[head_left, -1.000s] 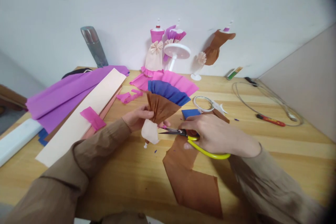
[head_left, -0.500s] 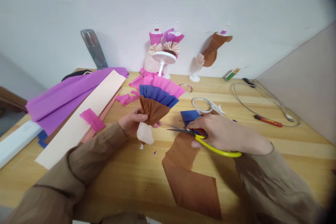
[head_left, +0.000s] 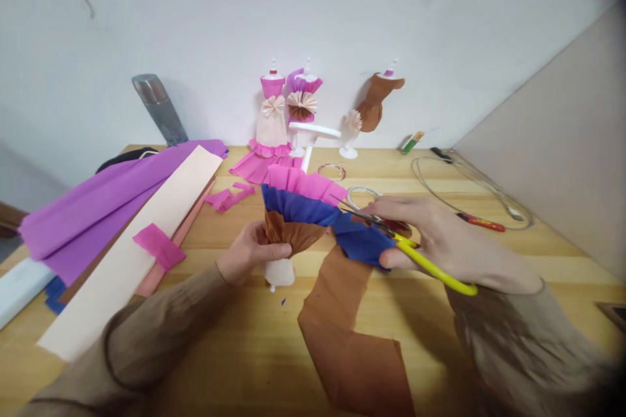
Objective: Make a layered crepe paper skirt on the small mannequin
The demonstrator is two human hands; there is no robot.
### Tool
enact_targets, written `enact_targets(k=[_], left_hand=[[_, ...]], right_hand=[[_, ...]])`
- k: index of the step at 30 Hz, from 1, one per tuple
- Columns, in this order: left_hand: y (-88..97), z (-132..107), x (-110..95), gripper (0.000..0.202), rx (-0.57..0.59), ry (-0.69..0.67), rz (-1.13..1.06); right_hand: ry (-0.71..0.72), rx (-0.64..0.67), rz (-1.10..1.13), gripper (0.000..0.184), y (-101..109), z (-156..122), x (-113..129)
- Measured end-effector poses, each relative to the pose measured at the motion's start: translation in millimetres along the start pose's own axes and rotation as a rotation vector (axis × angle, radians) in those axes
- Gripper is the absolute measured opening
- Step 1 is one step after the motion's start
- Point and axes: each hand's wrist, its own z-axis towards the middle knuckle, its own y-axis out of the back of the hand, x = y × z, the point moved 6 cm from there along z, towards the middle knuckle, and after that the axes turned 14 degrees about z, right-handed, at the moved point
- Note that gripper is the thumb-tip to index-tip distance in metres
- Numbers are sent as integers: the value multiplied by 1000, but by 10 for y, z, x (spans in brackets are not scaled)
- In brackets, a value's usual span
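My left hand (head_left: 252, 251) is wrapped round the gathered waist of a small upside-down dress form (head_left: 280, 272). Its layered crepe paper skirt fans upward: a brown layer (head_left: 296, 234), a blue layer (head_left: 298, 204) and a pink layer (head_left: 306, 181). The form's white round base (head_left: 317, 131) rises above the skirt. My right hand (head_left: 440, 234) is closed round yellow-handled scissors (head_left: 435, 268), their blades pointing left past the skirt's right edge. Beneath the blades is a blue crepe paper piece (head_left: 360, 241); I cannot tell whether it joins the skirt. A brown paper piece (head_left: 342, 313) lies below.
Dressed small forms (head_left: 271, 124) stand by the wall, with a brown-draped one (head_left: 379, 101) further right. Purple crepe paper (head_left: 112, 189) and a cream strip (head_left: 132, 254) lie left. A grey bottle (head_left: 159, 111) and a cable (head_left: 469, 195) are at the back.
The view has shifted. My left hand has tilted the dress form, bringing its base forward. My right hand has raised the scissors to the skirt's right edge, and the blue piece appears lifted.
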Motion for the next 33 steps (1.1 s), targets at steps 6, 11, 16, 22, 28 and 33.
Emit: enact_targets(k=[6,11,16,22,28,33], left_hand=[[-68,-14,-21,43,28,-3,-15],[-157,-46,-13,41,99,74,-65],[-172,-44,9,43,107,79,-78],[-197,-28,-9,43,110,47,-98],[-218,-35,-38,38,115,42,-131],[-220,-47,-54,35,144,21,-100]], right_hand=[[21,15,-63,71,-11,-2,7],[15,21,-112,70,-36,2,46],[60,-11,-118,70,-53,24,87],[87,-37,-129,71,-78,36,120],[65,-30,-116,71,-68,30,101],[17,-2,-133,65,-72,21,72]])
